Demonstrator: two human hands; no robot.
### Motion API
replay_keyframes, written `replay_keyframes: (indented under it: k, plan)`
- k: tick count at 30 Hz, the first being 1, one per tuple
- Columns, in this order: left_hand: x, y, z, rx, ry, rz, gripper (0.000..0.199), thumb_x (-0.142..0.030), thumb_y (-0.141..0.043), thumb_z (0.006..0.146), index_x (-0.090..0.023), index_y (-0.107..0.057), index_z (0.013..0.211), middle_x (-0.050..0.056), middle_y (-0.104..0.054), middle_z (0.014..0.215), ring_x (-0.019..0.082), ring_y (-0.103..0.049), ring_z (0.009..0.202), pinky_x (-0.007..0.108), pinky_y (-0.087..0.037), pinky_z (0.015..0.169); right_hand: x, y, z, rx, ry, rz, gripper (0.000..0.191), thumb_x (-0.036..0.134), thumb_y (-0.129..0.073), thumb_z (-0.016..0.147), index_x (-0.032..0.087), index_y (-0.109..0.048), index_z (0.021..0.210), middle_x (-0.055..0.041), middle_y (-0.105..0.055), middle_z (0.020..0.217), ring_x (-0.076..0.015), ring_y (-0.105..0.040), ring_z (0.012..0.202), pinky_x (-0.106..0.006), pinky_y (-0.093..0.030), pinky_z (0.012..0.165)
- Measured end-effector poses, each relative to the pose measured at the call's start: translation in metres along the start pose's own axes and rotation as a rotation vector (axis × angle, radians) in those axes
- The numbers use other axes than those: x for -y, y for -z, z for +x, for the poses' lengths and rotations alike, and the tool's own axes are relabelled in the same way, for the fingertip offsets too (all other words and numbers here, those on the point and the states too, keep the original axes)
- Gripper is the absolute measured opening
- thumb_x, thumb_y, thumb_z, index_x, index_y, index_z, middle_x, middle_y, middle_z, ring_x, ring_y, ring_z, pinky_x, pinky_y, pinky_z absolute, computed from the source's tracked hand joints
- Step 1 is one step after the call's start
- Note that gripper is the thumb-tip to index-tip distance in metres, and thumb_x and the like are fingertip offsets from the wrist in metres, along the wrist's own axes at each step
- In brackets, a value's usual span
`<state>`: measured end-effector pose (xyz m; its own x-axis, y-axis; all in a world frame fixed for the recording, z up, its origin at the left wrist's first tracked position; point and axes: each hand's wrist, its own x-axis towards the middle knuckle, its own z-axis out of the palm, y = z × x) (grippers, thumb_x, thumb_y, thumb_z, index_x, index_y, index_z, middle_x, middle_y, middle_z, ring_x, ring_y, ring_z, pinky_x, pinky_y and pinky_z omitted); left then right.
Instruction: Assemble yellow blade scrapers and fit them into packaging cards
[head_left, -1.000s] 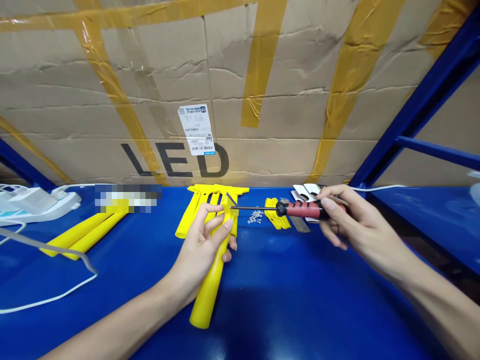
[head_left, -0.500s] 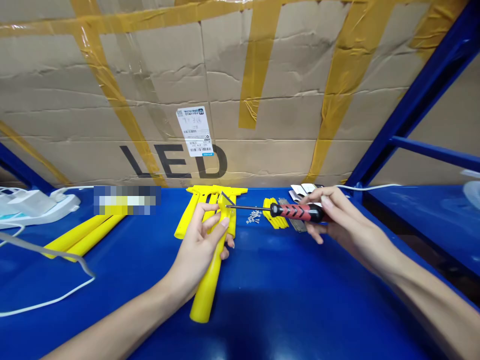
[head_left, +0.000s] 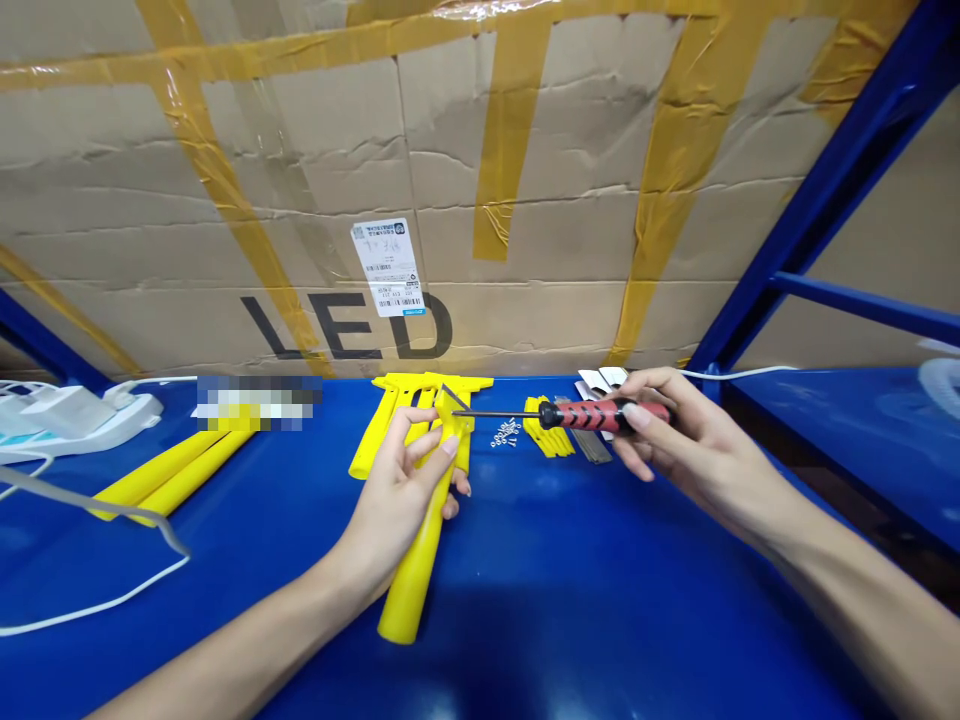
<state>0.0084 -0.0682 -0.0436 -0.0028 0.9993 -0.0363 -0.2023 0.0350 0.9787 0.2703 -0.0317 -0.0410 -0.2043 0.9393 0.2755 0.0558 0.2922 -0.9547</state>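
My left hand grips a yellow scraper just below its head, with the thin dark blade edge pointing up and the handle slanting down towards me. In my right hand is a screwdriver with a red and black handle, held level. Its tip meets the scraper's head at the right side; any screw there is too small to make out. Behind my left hand lie several yellow handle pieces, partly hidden. Small screws and nuts are scattered beneath the screwdriver shaft.
Small yellow plates, grey metal strips and white packets lie by my right hand. Two yellow tubes, a white power strip and a cable are at left. A large cardboard box stands behind.
My right thumb has come down over the screwdriver handle, which shows a different side of its pattern. The left hand and scraper have barely moved.
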Motion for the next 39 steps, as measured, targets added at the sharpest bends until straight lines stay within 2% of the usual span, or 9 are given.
replay_keyframes:
  k: [3, 9, 15, 21, 26, 28, 32, 36, 39]
  plan:
    - [0.0001, -0.0011, -0.0009, 0.021, -0.008, 0.008, 0.044, -0.037, -0.077, 0.082, -0.026, -0.040, 0.103, -0.004, -0.061, 0.081, 0.010, -0.059, 0.059, 0.017, -0.044, 0.044, -0.0038, -0.0010, -0.0005, -0.102, 0.007, -0.155, 0.031, 0.056, -0.050, 0.100, 0.025, -0.051, 0.098, 0.0048, -0.054, 0.067, -0.0063, -0.041, 0.037, -0.023, -0.031, 0.036]
    - [-0.0003, 0.0013, -0.0003, 0.006, -0.022, -0.005, 0.043, -0.035, -0.077, 0.083, -0.026, -0.040, 0.103, -0.004, -0.061, 0.081, 0.010, -0.060, 0.062, 0.016, -0.044, 0.046, 0.0048, -0.0019, -0.0028, 0.031, 0.025, 0.084, 0.034, 0.043, -0.072, 0.088, 0.027, -0.053, 0.112, -0.0030, -0.065, 0.099, -0.0157, -0.064, 0.068, -0.031, -0.054, 0.060]
    - [-0.0029, 0.0000, -0.0017, 0.027, -0.002, -0.007, 0.039, -0.033, -0.075, 0.086, -0.026, -0.041, 0.104, -0.004, -0.063, 0.084, 0.010, -0.060, 0.062, 0.016, -0.044, 0.045, -0.0029, -0.0018, -0.0005, -0.089, 0.029, -0.123, 0.028, 0.053, -0.052, 0.100, 0.025, -0.051, 0.100, 0.0071, -0.050, 0.060, -0.0075, -0.041, 0.038, -0.023, -0.032, 0.039]
    - [-0.0070, -0.0007, -0.0009, 0.006, -0.008, -0.003, 0.043, -0.036, -0.078, 0.083, -0.027, -0.041, 0.101, -0.005, -0.061, 0.079, 0.010, -0.060, 0.060, 0.016, -0.045, 0.045, 0.0049, 0.0014, 0.0002, 0.064, -0.008, 0.090, 0.036, 0.045, -0.071, 0.089, 0.026, -0.052, 0.114, -0.0013, -0.063, 0.090, -0.0168, -0.064, 0.071, -0.031, -0.053, 0.061]
    - [-0.0057, 0.0004, -0.0008, 0.001, -0.021, 0.008, 0.043, -0.038, -0.078, 0.082, -0.027, -0.041, 0.102, -0.004, -0.063, 0.081, 0.011, -0.060, 0.059, 0.017, -0.044, 0.044, 0.0011, -0.0038, -0.0004, -0.043, 0.032, -0.095, 0.029, 0.053, -0.055, 0.099, 0.024, -0.052, 0.100, 0.0067, -0.052, 0.060, -0.0082, -0.042, 0.038, -0.023, -0.035, 0.039]
    - [-0.0061, 0.0012, 0.0000, -0.003, -0.032, 0.016, 0.043, -0.038, -0.077, 0.082, -0.027, -0.041, 0.102, -0.004, -0.063, 0.081, 0.011, -0.060, 0.060, 0.017, -0.044, 0.045, -0.0016, -0.0053, -0.0011, -0.049, 0.001, -0.091, 0.031, 0.055, -0.050, 0.100, 0.024, -0.052, 0.103, 0.0039, -0.058, 0.067, -0.0091, -0.048, 0.041, -0.024, -0.039, 0.040]
    - [-0.0078, 0.0020, 0.0018, -0.020, -0.042, 0.028, 0.045, -0.038, -0.079, 0.080, -0.026, -0.043, 0.103, -0.004, -0.063, 0.081, 0.011, -0.060, 0.060, 0.017, -0.045, 0.045, 0.0003, -0.0041, -0.0017, 0.051, 0.041, 0.069, 0.034, 0.044, -0.070, 0.091, 0.028, -0.052, 0.115, -0.0038, -0.066, 0.105, -0.0173, -0.067, 0.076, -0.034, -0.057, 0.069]
    - [-0.0061, 0.0007, 0.0007, 0.005, -0.040, 0.055, 0.043, -0.039, -0.077, 0.081, -0.026, -0.042, 0.102, -0.005, -0.062, 0.079, 0.012, -0.062, 0.061, 0.017, -0.045, 0.044, 0.0005, -0.0036, -0.0005, -0.072, 0.073, -0.058, 0.028, 0.052, -0.061, 0.095, 0.025, -0.054, 0.101, 0.0044, -0.055, 0.065, -0.0102, -0.050, 0.042, -0.025, -0.041, 0.042]
    - [-0.0051, 0.0008, -0.0004, 0.012, -0.041, 0.066, 0.042, -0.039, -0.076, 0.083, -0.026, -0.041, 0.103, -0.005, -0.062, 0.079, 0.012, -0.062, 0.061, 0.017, -0.044, 0.043, 0.0008, -0.0028, -0.0006, -0.115, -0.003, -0.111, 0.033, 0.058, -0.052, 0.098, 0.025, -0.055, 0.100, 0.0031, -0.056, 0.063, -0.0096, -0.046, 0.037, -0.024, -0.035, 0.035]
